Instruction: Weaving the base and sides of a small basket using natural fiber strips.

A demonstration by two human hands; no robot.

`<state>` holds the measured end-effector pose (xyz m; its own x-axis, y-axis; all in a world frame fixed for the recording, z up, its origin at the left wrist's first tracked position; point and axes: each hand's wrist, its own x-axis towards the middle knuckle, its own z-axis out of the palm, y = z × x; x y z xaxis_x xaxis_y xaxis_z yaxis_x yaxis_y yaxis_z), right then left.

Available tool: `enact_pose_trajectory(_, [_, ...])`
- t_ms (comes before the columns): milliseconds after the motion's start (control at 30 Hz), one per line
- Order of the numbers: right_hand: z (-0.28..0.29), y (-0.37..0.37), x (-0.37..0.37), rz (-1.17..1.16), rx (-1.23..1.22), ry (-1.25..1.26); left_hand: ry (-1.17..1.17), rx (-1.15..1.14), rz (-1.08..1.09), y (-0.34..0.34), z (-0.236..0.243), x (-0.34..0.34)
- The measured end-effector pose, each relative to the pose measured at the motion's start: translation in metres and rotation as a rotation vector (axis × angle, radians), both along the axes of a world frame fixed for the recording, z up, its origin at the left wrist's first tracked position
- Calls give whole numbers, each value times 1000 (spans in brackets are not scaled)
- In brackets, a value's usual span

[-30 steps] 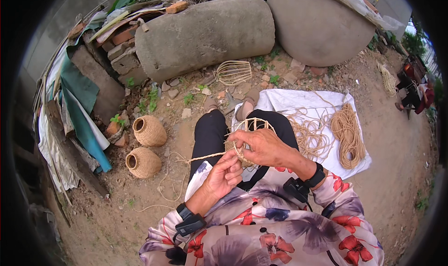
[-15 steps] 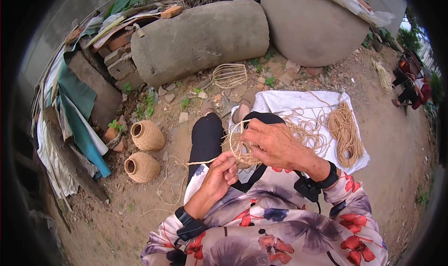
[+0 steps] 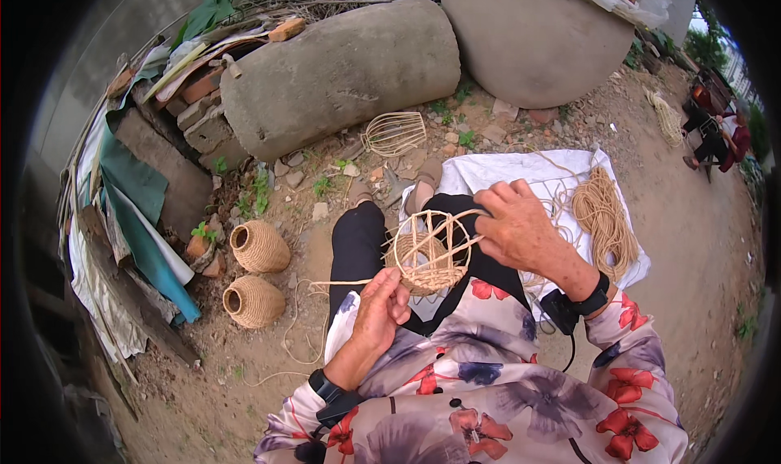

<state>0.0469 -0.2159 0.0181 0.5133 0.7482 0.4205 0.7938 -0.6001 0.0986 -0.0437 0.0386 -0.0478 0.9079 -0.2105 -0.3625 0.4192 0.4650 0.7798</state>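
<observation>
Left hand (image 3: pixel 374 311) curled, pinching the edge of a basket (image 3: pixel 431 280), right hand (image 3: pixel 521 230) bunched, gripping cord (image 3: pixel 471 213) beside it, two pots (image 3: pixel 265 248) on dirt (image 3: pixel 183 407) at left

My left hand (image 3: pixel 380 305) has its thumb up and its fingers curled in toward the palm, the left forearm (image 3: pixel 348 365) slanting up from below. My right hand (image 3: pixel 519 228) sits higher and well apart from it, back upward, knuckles bent, fingertips drawn together toward the left. My legs (image 3: pixel 356 248) are spread beneath both hands.
</observation>
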Motion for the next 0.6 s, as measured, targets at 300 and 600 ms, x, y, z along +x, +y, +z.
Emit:
enact_pose_trajectory(300, [-41,-155,-4,-869,-92,255,-86,22,117,-2,-28,7])
enact_pose_trajectory(600, [-45,21,-59,131,1040,2021,-77,-120,193,4,-31,-4])
